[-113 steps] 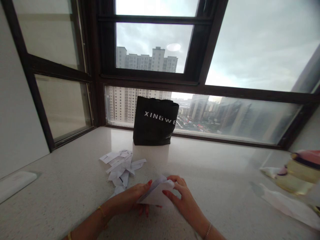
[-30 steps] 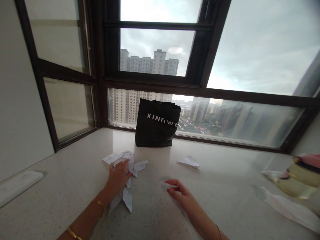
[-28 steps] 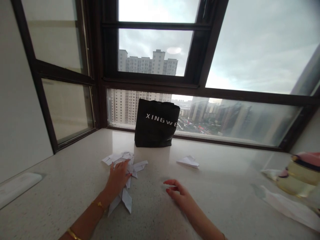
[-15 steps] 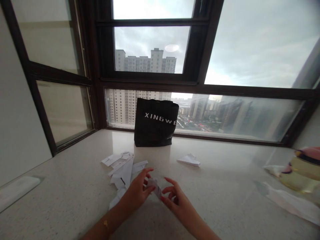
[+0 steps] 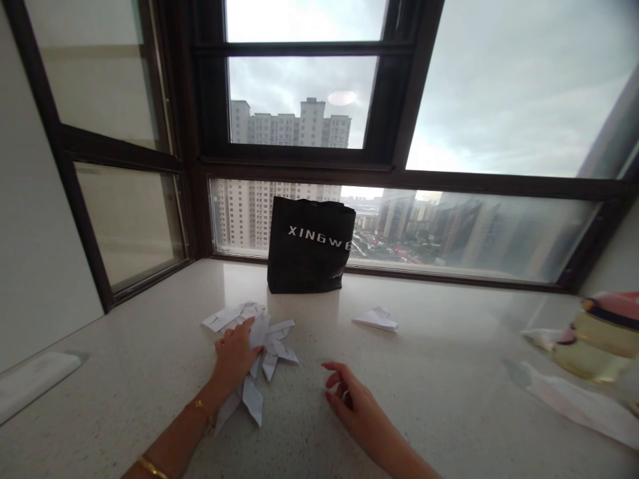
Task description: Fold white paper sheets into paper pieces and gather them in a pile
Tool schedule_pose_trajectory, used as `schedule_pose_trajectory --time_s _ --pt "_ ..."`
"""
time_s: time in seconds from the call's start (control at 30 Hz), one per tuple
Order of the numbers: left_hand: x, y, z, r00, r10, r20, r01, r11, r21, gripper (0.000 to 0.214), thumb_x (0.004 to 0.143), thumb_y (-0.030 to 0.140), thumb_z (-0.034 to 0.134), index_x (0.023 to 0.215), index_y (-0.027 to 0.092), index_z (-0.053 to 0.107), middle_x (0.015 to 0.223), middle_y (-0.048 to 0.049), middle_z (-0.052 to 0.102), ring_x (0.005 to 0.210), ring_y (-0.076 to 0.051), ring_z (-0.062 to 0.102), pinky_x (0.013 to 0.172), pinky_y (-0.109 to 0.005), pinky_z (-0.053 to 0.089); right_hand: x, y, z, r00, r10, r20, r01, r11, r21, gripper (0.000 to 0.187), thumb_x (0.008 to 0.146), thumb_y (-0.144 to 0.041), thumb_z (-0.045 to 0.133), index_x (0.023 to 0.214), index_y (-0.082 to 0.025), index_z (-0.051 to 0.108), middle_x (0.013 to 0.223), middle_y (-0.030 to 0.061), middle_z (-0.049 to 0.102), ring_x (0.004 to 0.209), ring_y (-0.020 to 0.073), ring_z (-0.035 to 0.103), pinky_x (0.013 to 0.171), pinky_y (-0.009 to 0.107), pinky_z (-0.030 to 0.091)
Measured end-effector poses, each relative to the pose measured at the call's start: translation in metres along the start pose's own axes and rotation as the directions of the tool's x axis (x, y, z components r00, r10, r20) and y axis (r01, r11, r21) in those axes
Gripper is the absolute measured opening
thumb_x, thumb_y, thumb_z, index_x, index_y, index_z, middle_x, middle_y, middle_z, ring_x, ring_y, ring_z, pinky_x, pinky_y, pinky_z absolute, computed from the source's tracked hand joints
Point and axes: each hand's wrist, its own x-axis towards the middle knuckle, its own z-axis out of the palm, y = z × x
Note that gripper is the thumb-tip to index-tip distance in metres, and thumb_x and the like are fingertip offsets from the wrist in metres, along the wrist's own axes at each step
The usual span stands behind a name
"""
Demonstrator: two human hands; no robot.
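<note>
Several white folded paper pieces (image 5: 253,401) lie in a loose pile on the pale stone sill. My left hand (image 5: 235,351) rests over the pile's middle, its thumb and forefinger closed about a folded paper (image 5: 258,330). The palm hides part of the papers beneath. A small folded piece with pointed ends (image 5: 279,352) sits at the pile's right side. To the right of the pile, my right hand (image 5: 349,394) hovers with fingers loosely bent and apart, holding nothing. One more folded paper (image 5: 378,319) lies alone beyond it.
A black bag with white lettering (image 5: 309,263) stands by the window. At the right are a yellowish bottle with a pink lid (image 5: 592,342) and a white packet (image 5: 584,402). A white flat object (image 5: 40,382) lies at the left edge.
The small paper that was between both hands has left them; a folded piece now shows at the pile's right side. My left hand has moved left onto the pile. My right hand stays nearly in place.
</note>
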Motion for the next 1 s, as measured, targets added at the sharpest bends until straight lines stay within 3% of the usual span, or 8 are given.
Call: schedule_pose_trajectory --time_s 0.23,0.33,0.43,0.53,0.67,0.8,0.93,1.0 --pt "0.005 0.0 -0.028 0.981 -0.05 -0.187 0.011 0.98 -0.2 0.026 0.076 0.036 0.039 0.088 0.021 0.057 0.084 -0.0032 0.061 0.087 -0.024 0.05 0.077 -0.039 0.028 0.0 0.0 -0.001 1.0 -0.007 -0.012 0.007 1.0 -0.021 0.038 0.07 -0.01 0.039 0.106 -0.023 0.041 0.082 0.0005 0.053 0.062 0.0098 0.05 0.057 0.021 0.04" --pt "0.011 -0.006 -0.033 0.965 -0.164 -0.204 0.069 0.911 -0.408 0.026 0.071 0.041 0.042 0.078 0.02 0.056 0.072 -0.001 0.061 0.077 -0.021 0.054 0.074 -0.036 0.032 0.001 0.002 0.0 1.0 -0.004 -0.012 0.004 1.0 -0.018 0.037 0.071 -0.011 0.04 0.105 -0.022 0.042 0.082 0.001 0.053 0.063 0.0104 0.05 0.058 0.022 0.04" --pt "0.012 -0.001 -0.035 0.966 -0.237 -0.102 0.07 0.623 -0.779 0.029 0.067 0.043 0.049 0.082 0.019 0.049 0.068 0.0004 0.06 0.064 -0.018 0.057 0.062 -0.029 0.04 0.001 0.001 0.0 1.0 -0.007 -0.02 0.008 1.0 0.014 0.032 0.073 -0.018 0.042 0.105 -0.022 0.043 0.083 0.0023 0.053 0.064 0.0111 0.05 0.057 0.022 0.04" --pt "-0.002 0.024 -0.031 0.993 -0.085 0.083 0.102 0.244 -0.965 0.034 0.063 0.042 0.056 0.083 0.018 0.043 0.064 0.0019 0.059 0.055 -0.014 0.055 0.056 -0.026 0.043 0.001 -0.004 0.0 0.999 -0.006 -0.042 0.01 0.997 0.08 0.034 0.073 -0.03 0.048 0.105 -0.021 0.044 0.087 0.0043 0.054 0.069 0.0132 0.051 0.058 0.023 0.041" --pt "-0.036 0.066 -0.015 0.927 0.298 0.226 0.203 0.107 -0.973 0.035 0.064 0.036 0.061 0.087 0.017 0.044 0.065 0.0008 0.058 0.054 -0.012 0.054 0.05 -0.021 0.041 0.002 -0.01 -0.003 1.0 0.015 -0.017 -0.012 0.987 0.159 0.029 0.07 -0.039 0.051 0.09 -0.019 0.053 0.073 0.0024 0.059 0.066 0.0147 0.053 0.058 0.023 0.04" --pt "-0.039 0.066 -0.011 0.893 0.415 0.174 0.057 0.28 -0.958 0.025 0.07 0.038 0.054 0.081 0.016 0.047 0.071 -0.0013 0.058 0.065 -0.014 0.055 0.055 -0.022 0.041 0.003 -0.009 -0.008 0.996 0.08 -0.04 -0.073 0.985 0.153 0.029 0.072 -0.043 0.046 0.059 -0.018 0.052 0.049 -0.0012 0.054 0.051 0.0126 0.05 0.053 0.023 0.038" --pt "-0.011 0.021 -0.017 0.963 0.271 0.009 -0.203 0.742 -0.638 0.03 0.075 0.037 0.046 0.097 0.017 0.048 0.097 -0.0082 0.056 0.089 -0.021 0.051 0.075 -0.031 0.038 0.006 -0.005 -0.013 0.995 0.066 -0.069 -0.06 0.995 0.075 0.04 0.076 -0.049 0.036 0.055 -0.018 0.049 0.048 -0.0014 0.051 0.05 0.0118 0.049 0.052 0.022 0.036" --pt "0.001 -0.002 -0.014 0.985 0.167 -0.048 -0.173 0.926 -0.337 0.036 0.073 0.038 0.046 0.103 0.017 0.047 0.108 -0.0119 0.05 0.101 -0.027 0.043 0.082 -0.039 0.031 0.007 -0.004 -0.014 0.997 0.059 -0.057 -0.057 0.998 0.037 0.045 0.079 -0.05 0.03 0.052 -0.018 0.048 0.048 -0.0012 0.05 0.05 0.0117 0.048 0.052 0.022 0.035"
